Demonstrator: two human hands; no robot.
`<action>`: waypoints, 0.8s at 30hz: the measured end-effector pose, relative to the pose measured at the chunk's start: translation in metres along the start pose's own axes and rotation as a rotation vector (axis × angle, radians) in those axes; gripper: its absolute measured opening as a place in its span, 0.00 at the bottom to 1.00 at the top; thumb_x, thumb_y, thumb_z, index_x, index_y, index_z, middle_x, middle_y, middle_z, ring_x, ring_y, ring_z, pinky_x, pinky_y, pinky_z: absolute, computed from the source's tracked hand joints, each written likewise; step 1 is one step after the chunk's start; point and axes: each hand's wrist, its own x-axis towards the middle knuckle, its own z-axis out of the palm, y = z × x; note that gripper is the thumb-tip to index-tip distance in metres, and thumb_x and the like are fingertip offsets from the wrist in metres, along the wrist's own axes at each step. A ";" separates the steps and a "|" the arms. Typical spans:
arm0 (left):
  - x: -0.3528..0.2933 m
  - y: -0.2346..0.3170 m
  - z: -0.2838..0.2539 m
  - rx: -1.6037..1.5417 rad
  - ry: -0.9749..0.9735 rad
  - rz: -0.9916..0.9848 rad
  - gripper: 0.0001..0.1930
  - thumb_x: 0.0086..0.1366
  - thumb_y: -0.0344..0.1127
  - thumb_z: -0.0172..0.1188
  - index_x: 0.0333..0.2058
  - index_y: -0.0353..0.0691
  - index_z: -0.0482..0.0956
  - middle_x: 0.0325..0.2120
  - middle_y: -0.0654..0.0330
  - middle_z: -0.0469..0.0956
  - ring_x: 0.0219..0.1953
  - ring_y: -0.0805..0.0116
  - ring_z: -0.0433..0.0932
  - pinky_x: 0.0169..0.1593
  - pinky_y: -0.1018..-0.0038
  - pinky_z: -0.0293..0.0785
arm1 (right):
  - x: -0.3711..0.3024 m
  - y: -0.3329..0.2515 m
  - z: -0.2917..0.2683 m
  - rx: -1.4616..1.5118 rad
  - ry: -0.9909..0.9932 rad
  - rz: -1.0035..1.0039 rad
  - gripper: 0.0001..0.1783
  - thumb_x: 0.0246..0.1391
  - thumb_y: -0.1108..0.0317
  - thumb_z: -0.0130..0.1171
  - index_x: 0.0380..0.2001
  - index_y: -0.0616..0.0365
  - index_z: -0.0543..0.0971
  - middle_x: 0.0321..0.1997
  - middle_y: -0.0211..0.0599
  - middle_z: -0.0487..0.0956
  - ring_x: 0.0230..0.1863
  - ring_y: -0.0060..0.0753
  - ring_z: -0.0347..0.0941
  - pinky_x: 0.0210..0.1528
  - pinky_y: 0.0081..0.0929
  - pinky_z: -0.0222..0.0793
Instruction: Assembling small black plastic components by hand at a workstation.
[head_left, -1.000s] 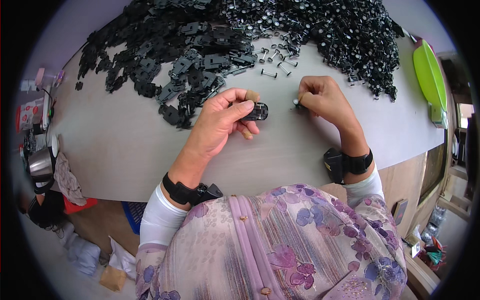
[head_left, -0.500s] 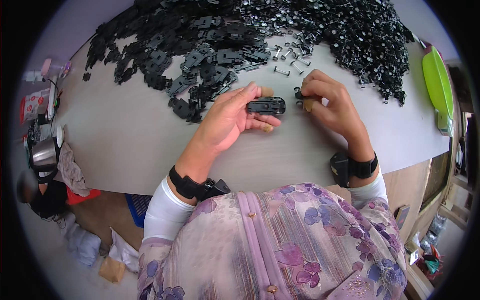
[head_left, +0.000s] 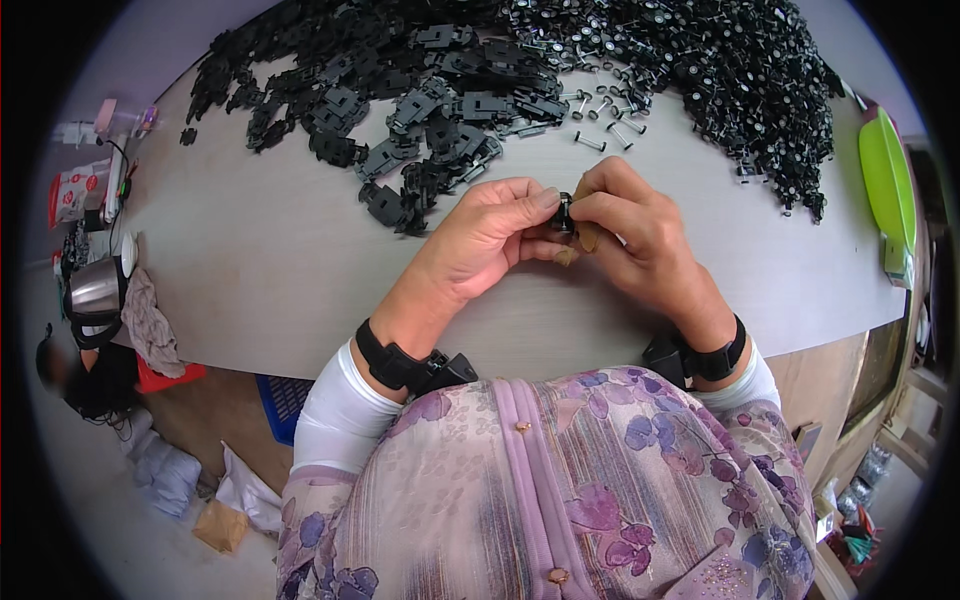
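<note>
My left hand [head_left: 480, 230] is closed around a small black toy car base [head_left: 563, 214], mostly covered by the fingers of both hands. My right hand [head_left: 640, 225] is pinched against the base's right end. The wheel axle that it held is hidden between the fingertips. Tan tape wraps some fingertips on both hands. Beyond the hands lie a heap of flat black toy car bases [head_left: 400, 100] and, to its right, a large heap of black-wheeled axles [head_left: 740, 90]. Several loose axles [head_left: 590, 142] lie just past my right hand.
A bright green basin [head_left: 885, 185] stands at the table's right edge. On the left are a metal kettle [head_left: 95, 290], a crumpled cloth [head_left: 150, 325] and a red-and-white bag [head_left: 78, 192]. A blue crate [head_left: 280, 405] sits below the table's front edge.
My right hand has moved left with the wheel axle, up to the toy car base. The left fingers have closed over the base, which now shows only in part.
</note>
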 end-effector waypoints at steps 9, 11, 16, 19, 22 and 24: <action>-0.005 0.004 0.015 0.171 0.127 0.041 0.10 0.70 0.33 0.50 0.30 0.34 0.71 0.32 0.58 0.77 0.32 0.67 0.80 0.39 0.73 0.81 | 0.003 -0.009 0.003 -0.050 -0.048 0.037 0.08 0.36 0.84 0.57 0.23 0.62 0.74 0.26 0.40 0.68 0.22 0.45 0.69 0.23 0.37 0.67; -0.004 0.004 0.015 0.208 0.141 0.047 0.09 0.70 0.33 0.50 0.30 0.34 0.71 0.31 0.58 0.76 0.29 0.69 0.79 0.37 0.74 0.80 | 0.002 -0.009 0.004 -0.084 -0.002 0.009 0.10 0.36 0.84 0.57 0.25 0.61 0.74 0.27 0.39 0.68 0.22 0.45 0.70 0.23 0.37 0.67; -0.015 0.001 0.015 0.433 0.192 0.176 0.10 0.59 0.28 0.64 0.25 0.38 0.70 0.25 0.60 0.76 0.24 0.76 0.76 0.28 0.80 0.73 | 0.001 -0.012 0.017 0.025 0.001 0.025 0.15 0.36 0.83 0.57 0.32 0.59 0.73 0.30 0.39 0.69 0.27 0.44 0.72 0.26 0.35 0.70; -0.031 0.006 0.016 0.489 0.339 0.228 0.10 0.54 0.23 0.64 0.24 0.38 0.69 0.23 0.62 0.75 0.22 0.78 0.74 0.25 0.80 0.71 | 0.004 -0.012 0.016 0.380 -0.199 0.132 0.17 0.40 0.84 0.55 0.37 0.60 0.74 0.39 0.39 0.72 0.33 0.42 0.75 0.33 0.33 0.72; -0.055 0.015 0.009 0.616 0.518 0.416 0.10 0.52 0.23 0.63 0.24 0.39 0.68 0.23 0.63 0.74 0.20 0.79 0.72 0.23 0.82 0.67 | 0.010 0.012 0.000 0.138 -0.025 0.129 0.17 0.39 0.84 0.54 0.37 0.61 0.75 0.40 0.40 0.74 0.34 0.45 0.75 0.35 0.33 0.73; -0.080 0.026 -0.005 0.595 0.634 0.530 0.09 0.52 0.23 0.62 0.25 0.40 0.69 0.23 0.63 0.75 0.19 0.79 0.70 0.22 0.84 0.65 | 0.015 0.033 -0.007 -0.167 0.042 0.046 0.15 0.40 0.84 0.55 0.35 0.61 0.75 0.39 0.40 0.75 0.36 0.47 0.75 0.37 0.33 0.73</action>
